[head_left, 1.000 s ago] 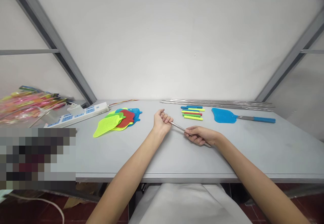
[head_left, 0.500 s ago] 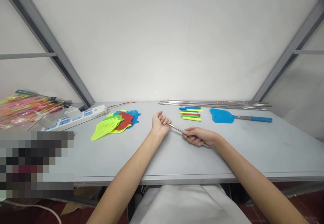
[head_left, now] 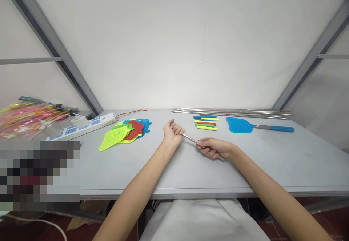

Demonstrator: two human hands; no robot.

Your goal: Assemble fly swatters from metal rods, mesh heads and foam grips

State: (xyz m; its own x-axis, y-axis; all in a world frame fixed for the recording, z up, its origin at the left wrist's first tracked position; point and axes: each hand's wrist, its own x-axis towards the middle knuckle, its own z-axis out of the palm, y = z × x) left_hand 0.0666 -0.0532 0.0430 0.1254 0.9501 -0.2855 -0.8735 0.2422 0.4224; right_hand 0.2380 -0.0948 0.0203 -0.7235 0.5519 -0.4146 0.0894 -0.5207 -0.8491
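A slim silver metal rod point(head_left: 190, 138) slants between my hands above the middle of the table. My left hand point(head_left: 173, 133) is closed round its upper left end. Further down the same rod, my right hand point(head_left: 212, 148) grips it, and a short length sticks out below the fingers. Just beyond my right hand lie several coloured tube-shaped grips point(head_left: 205, 123) in blue, yellow, red and green. To their right rests a blue fly swatter point(head_left: 240, 125) with a grey and blue handle. Left of my hands, loose perforated swatter heads point(head_left: 116, 138) overlap in yellow, green, red and blue.
Long thin metal rods point(head_left: 234, 112) lie along the wall at the back of the table point(head_left: 272, 168). A white power strip point(head_left: 89, 124) with plugs sits at the left, beside a plastic-wrapped colourful bundle point(head_left: 35, 115). The lower left is pixelated.
Almost nothing differs. Both hands keep their hold on the rod, and the view has shifted very slightly.
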